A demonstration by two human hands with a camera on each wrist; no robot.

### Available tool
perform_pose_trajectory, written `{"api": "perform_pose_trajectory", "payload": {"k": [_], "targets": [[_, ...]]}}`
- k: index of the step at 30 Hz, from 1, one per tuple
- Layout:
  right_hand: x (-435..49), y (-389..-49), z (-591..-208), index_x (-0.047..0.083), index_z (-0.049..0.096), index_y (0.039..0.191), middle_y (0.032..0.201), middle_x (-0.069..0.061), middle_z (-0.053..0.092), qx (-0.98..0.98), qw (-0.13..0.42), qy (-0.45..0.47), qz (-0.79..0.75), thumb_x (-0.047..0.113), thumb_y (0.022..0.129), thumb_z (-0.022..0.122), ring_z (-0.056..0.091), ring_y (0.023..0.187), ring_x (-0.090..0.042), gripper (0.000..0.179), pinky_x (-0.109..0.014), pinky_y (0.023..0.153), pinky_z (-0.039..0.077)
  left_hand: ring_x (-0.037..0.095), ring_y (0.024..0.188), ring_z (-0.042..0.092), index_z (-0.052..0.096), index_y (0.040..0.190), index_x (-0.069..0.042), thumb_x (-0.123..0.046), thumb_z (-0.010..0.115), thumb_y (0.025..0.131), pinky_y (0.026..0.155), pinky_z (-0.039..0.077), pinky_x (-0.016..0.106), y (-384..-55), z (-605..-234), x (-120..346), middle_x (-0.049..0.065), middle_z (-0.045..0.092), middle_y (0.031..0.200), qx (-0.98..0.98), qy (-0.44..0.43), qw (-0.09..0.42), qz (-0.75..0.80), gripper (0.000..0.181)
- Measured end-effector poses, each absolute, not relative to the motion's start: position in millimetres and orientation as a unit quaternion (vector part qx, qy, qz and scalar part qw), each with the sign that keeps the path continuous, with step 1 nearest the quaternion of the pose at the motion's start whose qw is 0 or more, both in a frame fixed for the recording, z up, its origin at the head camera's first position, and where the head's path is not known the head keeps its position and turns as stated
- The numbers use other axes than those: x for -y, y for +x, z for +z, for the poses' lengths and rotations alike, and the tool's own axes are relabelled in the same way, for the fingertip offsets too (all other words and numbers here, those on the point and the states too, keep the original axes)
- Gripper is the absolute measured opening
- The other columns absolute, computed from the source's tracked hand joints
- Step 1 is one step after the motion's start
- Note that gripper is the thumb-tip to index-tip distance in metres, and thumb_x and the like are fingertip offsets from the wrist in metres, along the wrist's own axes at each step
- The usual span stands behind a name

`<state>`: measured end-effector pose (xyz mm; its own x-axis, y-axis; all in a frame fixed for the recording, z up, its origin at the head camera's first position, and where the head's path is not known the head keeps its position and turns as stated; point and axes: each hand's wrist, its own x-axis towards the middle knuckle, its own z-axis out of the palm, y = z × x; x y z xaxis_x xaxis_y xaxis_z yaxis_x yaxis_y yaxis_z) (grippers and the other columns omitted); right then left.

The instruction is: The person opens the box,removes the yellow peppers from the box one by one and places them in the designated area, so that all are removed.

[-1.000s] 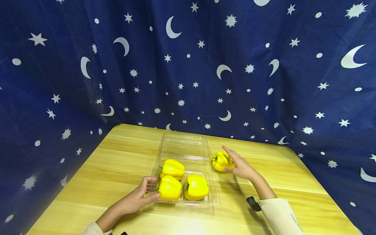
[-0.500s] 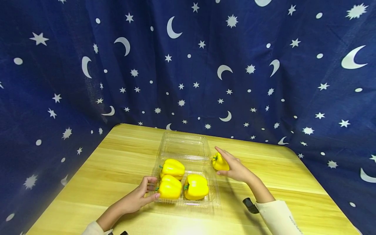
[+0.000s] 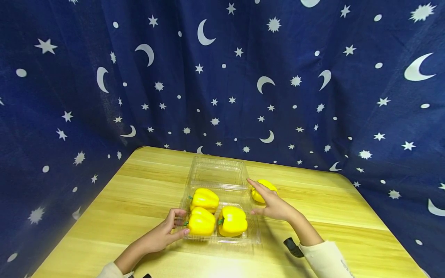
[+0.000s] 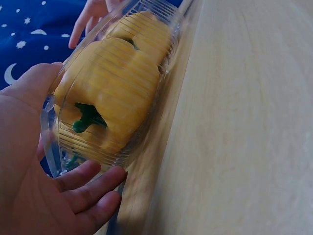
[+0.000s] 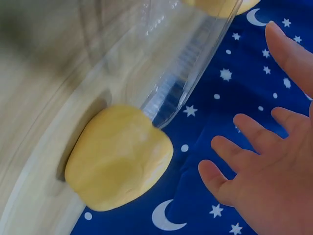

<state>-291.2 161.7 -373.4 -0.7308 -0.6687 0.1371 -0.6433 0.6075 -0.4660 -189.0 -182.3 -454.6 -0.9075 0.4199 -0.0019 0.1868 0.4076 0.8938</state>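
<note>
A clear plastic clamshell box (image 3: 253, 231) lies open on the table with three yellow bell peppers inside: a back-left pepper (image 3: 206, 199), a front-left pepper (image 3: 202, 221) and a right pepper (image 3: 233, 221). My left hand (image 3: 163, 233) touches the box's left side, thumb and fingers spread along its wall (image 4: 54, 147). Outside, right of the box, lies another yellow bell pepper (image 3: 267, 186). My right hand (image 3: 276, 206) hovers in front of that pepper with spread fingers, partly covering it in the head view. The right wrist view shows a gap between this hand and the loose pepper (image 5: 120, 159).
The box's transparent lid (image 3: 219, 172) is folded back flat behind it. A wooden table (image 3: 146, 193) carries everything. Behind stands a dark blue curtain (image 3: 222, 85) with moons and stars. A black wrist strap (image 3: 293, 247) sits at my right sleeve.
My right hand has moved left and toward me, from around the loose pepper to beside the box's right edge. That pepper stays where it was. The left hand has kept its place.
</note>
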Motion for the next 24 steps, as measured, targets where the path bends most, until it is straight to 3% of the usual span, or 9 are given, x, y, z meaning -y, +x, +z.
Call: {"api": "perform_pose_trajectory", "payload": {"k": [6,13,24], "targets": [[-155,-285,-375,0.012,0.018,0.146,0.149,-0.013,0.024,-0.887,0.043,-0.394,-0.237,0.019,0.074,0.076,0.028,0.133,-0.039,0.093,-0.066,0.098,0.022,0.044,0.120,0.038,0.017,0.130,-0.002,-0.033,0.047,0.096,0.091,0.041,0.055,-190,-455,183,0.023,0.021,0.135,-0.831,0.184,0.114,0.513,0.055],[-148,-277,-379,0.021,0.011,0.147,0.152,-0.010,0.017,-0.884,0.088,-0.399,-0.229,0.021,0.074,0.076,0.020,0.137,-0.035,0.098,-0.071,0.097,0.014,0.043,0.119,0.040,0.018,0.130,-0.003,-0.033,0.047,0.095,0.090,0.042,0.054,-189,-456,183,0.023,0.023,0.134,-0.835,0.175,0.110,0.511,0.055],[-142,-269,-386,0.019,0.014,0.147,0.150,-0.010,0.023,-0.885,0.077,-0.419,-0.187,0.021,0.071,0.078,0.026,0.135,-0.032,0.100,-0.062,0.095,0.023,0.042,0.119,0.040,0.018,0.130,-0.003,-0.033,0.048,0.095,0.090,0.042,0.055,-188,-456,183,0.023,0.024,0.134,-0.834,0.174,0.110,0.512,0.055]]}}
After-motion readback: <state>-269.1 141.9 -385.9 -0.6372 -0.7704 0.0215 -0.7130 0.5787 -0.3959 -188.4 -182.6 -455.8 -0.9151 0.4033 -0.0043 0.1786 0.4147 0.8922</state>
